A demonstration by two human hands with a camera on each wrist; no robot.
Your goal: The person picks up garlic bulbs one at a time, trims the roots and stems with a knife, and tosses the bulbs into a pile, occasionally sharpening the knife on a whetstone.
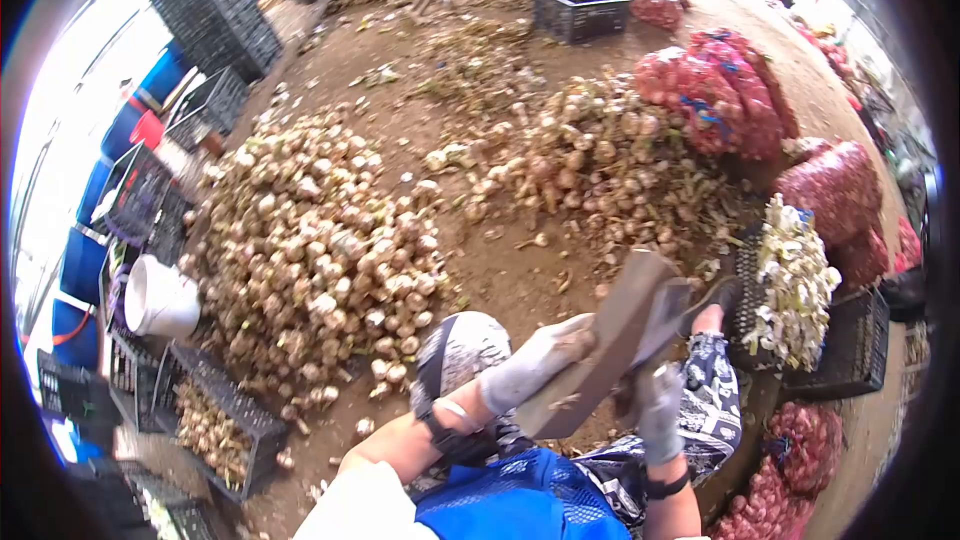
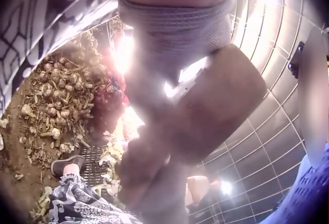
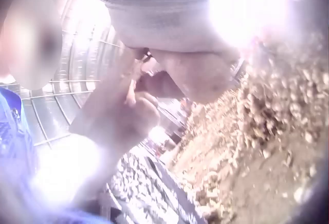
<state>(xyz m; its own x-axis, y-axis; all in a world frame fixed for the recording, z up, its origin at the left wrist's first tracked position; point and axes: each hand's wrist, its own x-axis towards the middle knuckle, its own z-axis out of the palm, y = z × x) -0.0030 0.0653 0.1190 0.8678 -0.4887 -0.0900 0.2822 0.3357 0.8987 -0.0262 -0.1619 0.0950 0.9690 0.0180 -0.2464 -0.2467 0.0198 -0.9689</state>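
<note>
A seated person in patterned trousers [image 1: 710, 395] holds a brown, board-like piece [image 1: 612, 348] slantwise above the lap, between the knees. The gloved left hand [image 1: 540, 365] grips its near left edge. The gloved right hand [image 1: 658, 410] is against its lower right side; blur and overlap leave it unclear whether those fingers are closed round it. A grey, flat part [image 1: 668, 315] shows just beside the piece's upper end.

On the bare earth floor [image 1: 500, 265], a broad pile of garlic bulbs [image 1: 320, 240] spreads ahead and to the left, with a stalkier garlic heap [image 1: 620, 165] ahead to the right. Paler garlic [image 1: 795, 285] is heaped beside the right foot, next to red net sacks [image 1: 830, 190]. A white bucket [image 1: 162, 298] and black crates [image 1: 215, 15] line the left side.
</note>
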